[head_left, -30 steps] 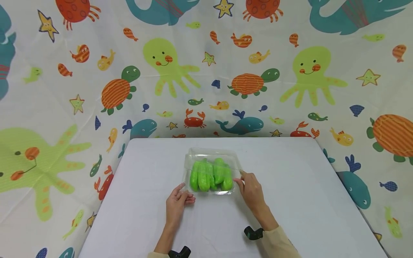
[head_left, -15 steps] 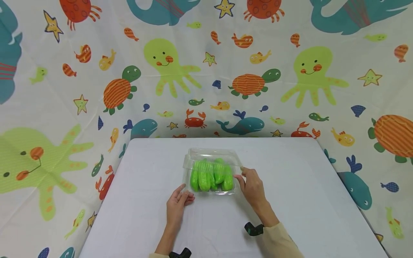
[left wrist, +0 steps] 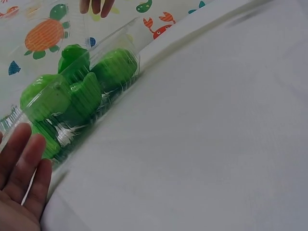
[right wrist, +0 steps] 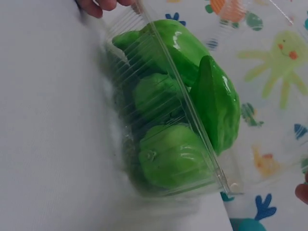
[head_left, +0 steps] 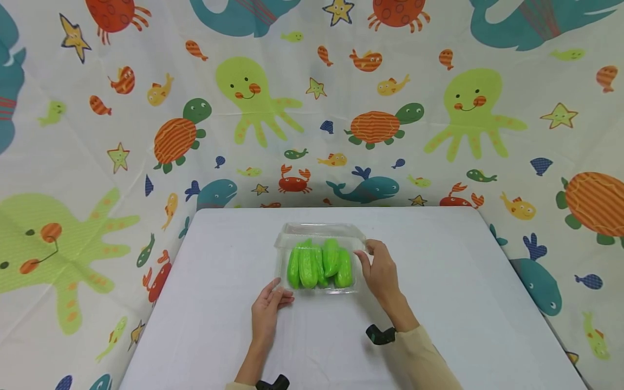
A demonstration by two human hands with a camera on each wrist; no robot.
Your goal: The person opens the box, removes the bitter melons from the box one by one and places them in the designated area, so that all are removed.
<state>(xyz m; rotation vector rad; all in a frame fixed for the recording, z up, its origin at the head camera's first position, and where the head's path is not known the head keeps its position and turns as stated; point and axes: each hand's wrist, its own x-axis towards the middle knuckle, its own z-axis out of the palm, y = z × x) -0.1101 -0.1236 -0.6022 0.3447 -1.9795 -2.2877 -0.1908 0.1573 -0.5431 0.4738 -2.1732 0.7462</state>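
Observation:
A clear plastic clamshell box (head_left: 281, 266) stands mid-table and holds several bright green vegetables (head_left: 319, 266). Its lid (head_left: 319, 229) is tipped up toward the far side. My right hand (head_left: 368, 254) pinches the lid's right corner. My left hand (head_left: 275, 295) lies flat on the table, its straight fingers (left wrist: 24, 166) pressing against the box's near-left corner. The left wrist view shows the vegetables (left wrist: 72, 94) through the ribbed wall. In the right wrist view the vegetables (right wrist: 183, 120) lie uncovered under the raised lid (right wrist: 269, 72).
The box rests on a white table (head_left: 439, 303), with bare surface all around it. A sea-animal patterned cloth (head_left: 312, 108) hangs behind and drapes along both sides of the table. Black wrist cameras (head_left: 380, 335) sit on both forearms.
The lid has swung up and back off the vegetables, with my right hand rising slightly along its corner. My left hand has stayed at the near-left corner.

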